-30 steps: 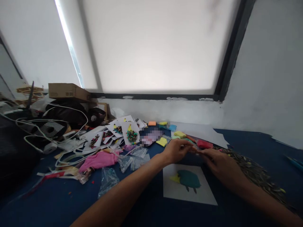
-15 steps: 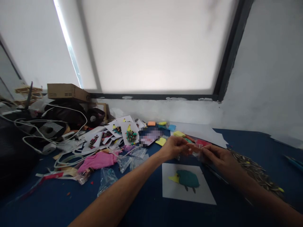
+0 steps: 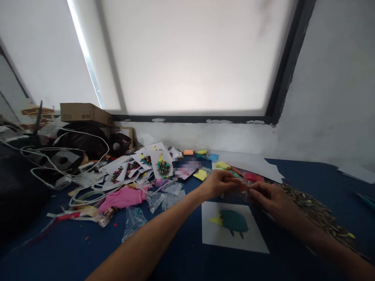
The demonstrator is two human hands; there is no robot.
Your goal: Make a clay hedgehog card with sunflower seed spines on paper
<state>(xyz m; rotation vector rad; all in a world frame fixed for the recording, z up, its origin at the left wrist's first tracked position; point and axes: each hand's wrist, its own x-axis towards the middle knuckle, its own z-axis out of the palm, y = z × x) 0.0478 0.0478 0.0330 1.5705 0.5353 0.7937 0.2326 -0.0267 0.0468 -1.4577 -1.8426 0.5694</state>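
Note:
My left hand (image 3: pixel 218 184) and my right hand (image 3: pixel 268 196) are close together above the table, both closed. Between them is a small clear plastic bag (image 3: pixel 243 191), its sides pinched in the fingertips; something orange-red shows at it, partly hidden by the left fingers. Just below lies a white card (image 3: pixel 212 238) with a flat teal clay body (image 3: pixel 234 221), a yellow pointed head (image 3: pixel 216 219) and two dark legs. To the right, a heap of striped sunflower seeds (image 3: pixel 313 207) spreads beside and behind my right forearm.
Several finished seed-and-clay cards (image 3: pixel 162 166) lie at the back left, next to a phone (image 3: pixel 187 168). Clay packs, such as a yellow one (image 3: pixel 222 166) and a red one (image 3: pixel 253 176), sit behind my hands. Pink clay (image 3: pixel 125 198), plastic wrappers (image 3: pixel 133 222) and white cables (image 3: pixel 73 199) clutter the left.
Both hands stay at the plastic bag and have shifted only slightly, with the fingers a little closer around it. The view has moved a touch; the card lies as before.

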